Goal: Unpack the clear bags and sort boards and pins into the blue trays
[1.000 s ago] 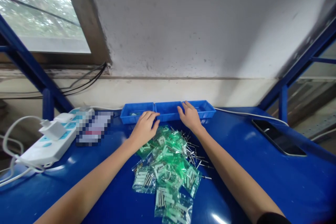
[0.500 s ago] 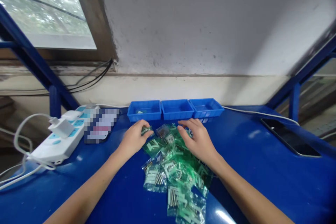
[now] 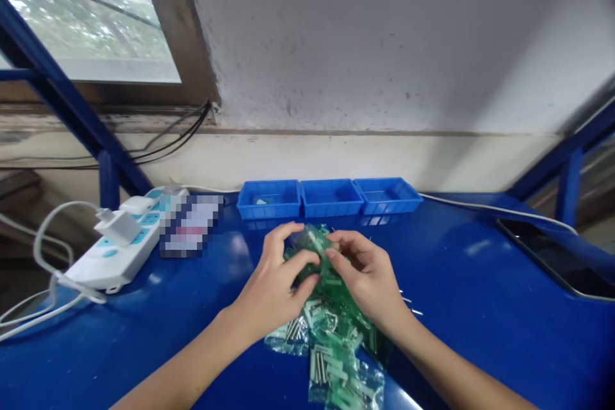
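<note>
A heap of small clear and greenish plastic bags (image 3: 321,314) lies in front of me, with white wall plugs and metal screws showing through the film. Over the far end of the heap, my left hand (image 3: 278,269) curls its fingers around a small plastic bag (image 3: 314,240). Opposite it, my right hand (image 3: 372,275) pinches the same bag's right side between thumb and fingers. Its contents are hard to make out behind the fingers and the shiny film.
Behind the heap stand three blue bins in a row: a left bin (image 3: 269,210) with a small pale piece inside, a middle bin (image 3: 331,208) and a right bin (image 3: 389,205). A power strip (image 3: 106,262) and a blurred-out phone (image 3: 192,227) lie left; a dark phone (image 3: 552,256) lies right.
My left hand has moved right, from the heap's left edge to over it. My right hand has closed in, and both hands now hold one bag between them.
</note>
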Motion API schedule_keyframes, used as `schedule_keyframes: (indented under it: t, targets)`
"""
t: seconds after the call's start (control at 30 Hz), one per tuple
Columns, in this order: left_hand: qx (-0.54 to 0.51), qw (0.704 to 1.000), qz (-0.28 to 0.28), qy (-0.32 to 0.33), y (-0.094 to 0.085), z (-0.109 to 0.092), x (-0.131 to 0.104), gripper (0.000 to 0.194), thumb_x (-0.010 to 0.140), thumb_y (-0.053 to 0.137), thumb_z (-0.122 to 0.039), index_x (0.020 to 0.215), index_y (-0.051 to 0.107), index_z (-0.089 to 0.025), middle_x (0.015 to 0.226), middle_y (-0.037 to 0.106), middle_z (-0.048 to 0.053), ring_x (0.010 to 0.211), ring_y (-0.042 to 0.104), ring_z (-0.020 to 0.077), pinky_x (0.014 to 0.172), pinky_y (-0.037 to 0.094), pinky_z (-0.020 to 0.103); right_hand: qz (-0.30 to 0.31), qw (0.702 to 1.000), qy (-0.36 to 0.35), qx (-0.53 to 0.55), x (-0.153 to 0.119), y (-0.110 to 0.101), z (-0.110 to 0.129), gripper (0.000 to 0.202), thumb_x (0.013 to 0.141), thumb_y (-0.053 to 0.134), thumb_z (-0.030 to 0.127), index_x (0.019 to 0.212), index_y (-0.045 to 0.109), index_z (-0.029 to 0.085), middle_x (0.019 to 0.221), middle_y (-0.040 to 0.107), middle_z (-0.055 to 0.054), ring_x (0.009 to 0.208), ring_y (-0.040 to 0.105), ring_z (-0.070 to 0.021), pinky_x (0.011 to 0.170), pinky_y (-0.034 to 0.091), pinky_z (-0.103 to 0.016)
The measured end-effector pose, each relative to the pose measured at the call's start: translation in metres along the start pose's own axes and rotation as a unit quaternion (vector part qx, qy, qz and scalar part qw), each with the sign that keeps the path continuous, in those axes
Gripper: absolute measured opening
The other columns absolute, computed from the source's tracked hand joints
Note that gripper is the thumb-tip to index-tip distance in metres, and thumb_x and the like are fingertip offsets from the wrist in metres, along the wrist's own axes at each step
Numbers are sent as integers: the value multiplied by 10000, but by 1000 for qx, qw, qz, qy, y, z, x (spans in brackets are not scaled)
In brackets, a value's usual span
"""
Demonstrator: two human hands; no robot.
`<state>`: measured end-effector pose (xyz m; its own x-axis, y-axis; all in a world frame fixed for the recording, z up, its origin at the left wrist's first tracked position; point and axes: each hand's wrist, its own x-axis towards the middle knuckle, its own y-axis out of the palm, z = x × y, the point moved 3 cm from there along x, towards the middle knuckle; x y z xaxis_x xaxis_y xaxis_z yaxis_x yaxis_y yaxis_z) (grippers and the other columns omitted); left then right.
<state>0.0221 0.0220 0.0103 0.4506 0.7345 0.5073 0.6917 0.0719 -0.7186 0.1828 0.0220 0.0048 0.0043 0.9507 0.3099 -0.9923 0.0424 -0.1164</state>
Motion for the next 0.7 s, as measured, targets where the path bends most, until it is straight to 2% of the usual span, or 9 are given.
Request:
schedule_keyframes:
  t: [0.07,0.13,0.2,0.27,0.33,0.4,0.53,0.63,0.7]
  targets:
    - [-48,995,-14,-83,-4,4,2,121,853,537,-311,915,592,-223,1183,365,91,1168,377,296,953,391,520,-33,991,-101,-85,-4,-4,8,58,818,544,187,843,595,196,772,587,-19,710,555,-141,643,453,-277]
    - [-163,974,-11,-160,-5,8,4,264,916,400,-392,876,581,-205,989,459,69,940,502,215,827,465,423,-30,967,-206,-146,-10,-3,14,123,811,524,104,840,588,205,860,596,-36,796,569,-157,704,464,-300]
    - [-289,933,14,-214,-2,11,4,341,943,310,-412,869,562,-195,813,490,31,717,512,149,647,472,306,-7,940,-286,-187,-16,0,18,203,796,511,48,883,592,213,979,576,-57,876,562,-167,752,470,-321]
    - [-342,910,15,-233,-1,14,4,259,927,383,-398,908,548,-198,719,494,0,614,485,120,541,423,241,7,925,-312,-218,-19,4,18,240,792,497,35,911,604,214,1095,511,-84,967,533,-186,791,471,-342]
    - [-296,934,-34,-197,-3,15,4,136,884,499,-323,932,543,-203,729,515,-7,625,496,116,554,423,230,3,929,-281,-241,-18,5,17,232,795,503,74,948,615,206,1147,446,-108,1044,493,-217,823,464,-372]
    - [-187,973,-93,-99,-7,13,2,71,856,536,-222,920,563,-205,808,536,14,719,526,135,644,454,260,8,945,-216,-247,-14,5,17,190,804,531,160,970,621,190,1094,457,-112,1035,488,-233,831,454,-395]
    - [-13,991,-105,86,-6,2,-5,248,832,472,-53,938,611,-228,997,487,62,944,497,185,774,453,317,82,983,-64,-148,-6,7,15,245,871,483,333,746,613,168,697,533,-16,667,520,-142,618,452,-282]
    - [25,995,-64,67,-6,-2,-4,214,816,556,-149,984,631,-259,1081,428,78,1032,433,236,855,423,403,52,994,-19,-95,-3,4,11,278,886,460,330,743,629,162,594,548,7,529,483,-107,492,402,-226]
    - [-21,999,-25,4,-7,-1,-1,214,803,601,-301,1010,630,-253,1057,434,81,1027,427,255,885,397,443,7,989,-65,-133,-2,0,10,219,877,483,283,866,668,166,690,632,-17,566,538,-116,530,442,-233]
